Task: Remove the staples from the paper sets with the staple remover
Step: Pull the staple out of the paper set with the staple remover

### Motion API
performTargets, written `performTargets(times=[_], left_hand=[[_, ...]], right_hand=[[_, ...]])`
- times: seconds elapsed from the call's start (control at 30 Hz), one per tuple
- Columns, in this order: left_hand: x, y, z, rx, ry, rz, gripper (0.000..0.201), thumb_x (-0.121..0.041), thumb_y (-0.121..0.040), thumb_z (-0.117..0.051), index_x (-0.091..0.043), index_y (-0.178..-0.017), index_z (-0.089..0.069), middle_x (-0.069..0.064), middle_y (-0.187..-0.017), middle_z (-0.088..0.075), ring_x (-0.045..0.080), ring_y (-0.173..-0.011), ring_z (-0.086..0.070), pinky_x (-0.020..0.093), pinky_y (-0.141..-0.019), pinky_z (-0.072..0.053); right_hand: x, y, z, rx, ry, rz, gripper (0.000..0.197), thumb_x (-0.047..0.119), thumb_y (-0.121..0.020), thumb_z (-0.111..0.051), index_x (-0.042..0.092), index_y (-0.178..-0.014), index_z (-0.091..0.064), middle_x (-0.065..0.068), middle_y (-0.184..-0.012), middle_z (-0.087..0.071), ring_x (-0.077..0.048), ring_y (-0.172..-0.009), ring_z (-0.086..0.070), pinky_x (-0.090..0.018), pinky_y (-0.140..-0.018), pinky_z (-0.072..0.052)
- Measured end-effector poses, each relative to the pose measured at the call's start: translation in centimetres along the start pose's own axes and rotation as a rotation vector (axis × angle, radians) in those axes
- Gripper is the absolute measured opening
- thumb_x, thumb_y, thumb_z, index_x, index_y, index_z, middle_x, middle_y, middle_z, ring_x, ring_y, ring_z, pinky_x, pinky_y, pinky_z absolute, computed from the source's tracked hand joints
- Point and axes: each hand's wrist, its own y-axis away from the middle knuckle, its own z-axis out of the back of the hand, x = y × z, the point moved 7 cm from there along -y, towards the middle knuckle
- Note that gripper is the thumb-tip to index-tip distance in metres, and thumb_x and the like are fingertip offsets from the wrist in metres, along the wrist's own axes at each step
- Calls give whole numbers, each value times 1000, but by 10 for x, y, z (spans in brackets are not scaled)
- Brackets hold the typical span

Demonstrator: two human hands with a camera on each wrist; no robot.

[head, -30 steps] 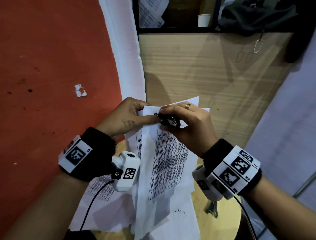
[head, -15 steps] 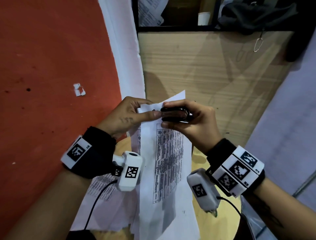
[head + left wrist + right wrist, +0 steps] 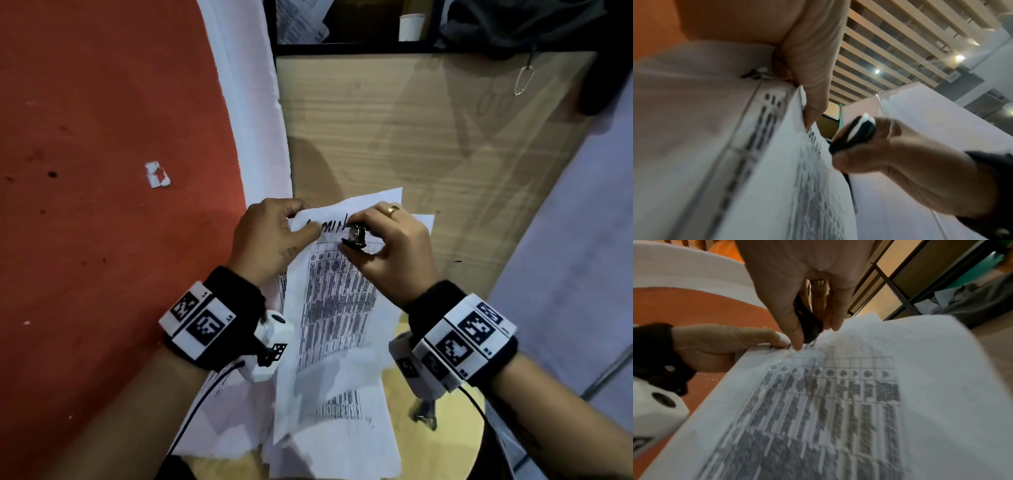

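Observation:
A stapled paper set (image 3: 337,301) with a printed table is held up in front of me. My left hand (image 3: 274,233) pinches its top left corner between thumb and fingers; the same paper set (image 3: 789,178) fills the left wrist view. My right hand (image 3: 387,246) grips a small black and metal staple remover (image 3: 356,236) just right of that corner, over the top edge of the sheet. In the right wrist view the staple remover (image 3: 809,327) sits between thumb and fingers, its tip close to the paper set (image 3: 838,402). I cannot make out the staple itself.
More loose printed sheets (image 3: 233,421) lie on a round wooden table (image 3: 452,442) below my hands. A wooden cabinet side (image 3: 411,137) stands ahead, a red floor (image 3: 102,171) with a paper scrap (image 3: 157,174) to the left, and a grey partition (image 3: 575,240) to the right.
The staple remover has turned in my right hand and shifted slightly right of the corner. The top sheet has lifted, showing handwriting along its upper edge. My left hand still pinches the corner.

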Motion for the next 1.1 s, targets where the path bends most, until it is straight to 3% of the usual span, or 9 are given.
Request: performTargets(times=[0.17,0.33,0.47,0.57,0.7,0.83,0.93,1.0,1.1], left_hand=[[12,-7,3,68,-18,11,17,-58,-66,-62,-45,-76,-68,20,-71,-68,34,-67,-65,49,-65,-53],[26,-13,1,120,-25,21,39,-62,-63,-66,-30,-85,-69,26,-76,-67,41,-67,-64,54,-64,-53],[36,-17,2,161,-31,37,39,-61,-63,-64,-29,-86,-68,26,-76,-67,44,-66,-63,53,-60,-53],[40,-18,4,223,-3,65,37,-55,-65,-69,-23,-83,-70,25,-79,-68,30,-60,-62,46,-58,-52],[37,-18,4,368,159,107,3,-10,-80,-72,-9,-83,-72,3,-76,-73,10,-67,-65,19,-61,-51],[35,-21,12,440,203,102,17,-2,-82,-64,5,-97,-68,1,-84,-75,7,-73,-68,15,-67,-53],[42,-25,22,378,230,124,20,-1,-80,-64,0,-100,-66,-5,-79,-74,1,-73,-67,13,-69,-52],[54,-31,34,218,316,161,38,-8,-75,-72,-2,-111,-62,-3,-80,-67,-4,-69,-62,11,-69,-50],[89,-10,33,14,533,380,64,-59,-58,-76,-20,-105,-54,-13,-64,-60,-5,-54,-54,12,-52,-43]], right_hand=[[-42,31,-20,118,43,-204,18,19,-64,-72,9,-78,-67,-5,-74,-64,-28,-69,-59,-32,-63,-42],[-92,71,-47,375,21,-572,33,20,-60,-85,8,-85,-67,-12,-83,-67,-30,-81,-61,-41,-74,-49],[-119,90,-56,434,-92,-799,38,18,-58,-87,10,-90,-69,-9,-92,-67,-24,-86,-61,-29,-77,-48],[-125,97,-61,376,-477,-958,33,5,-58,-85,13,-86,-69,-6,-107,-57,-23,-97,-58,-34,-87,-47],[-119,105,-77,497,-978,-1149,54,17,-41,-91,15,-91,-71,-7,-90,-63,-30,-87,-40,-30,-67,-33],[-113,103,-85,568,-1085,-1113,63,29,-33,-93,21,-93,-73,-5,-84,-67,-33,-89,-30,-28,-64,-23],[-106,93,-80,569,-1056,-1070,48,16,-44,-87,20,-90,-74,-2,-84,-72,-28,-84,-46,-24,-62,-33],[-107,86,-75,529,-1005,-1072,39,3,-55,-81,16,-90,-71,1,-79,-72,-14,-72,-62,-18,-58,-45],[-109,77,-70,393,-1081,-1132,30,-9,-69,-67,6,-95,-65,0,-72,-72,-8,-64,-67,-15,-64,-52]])
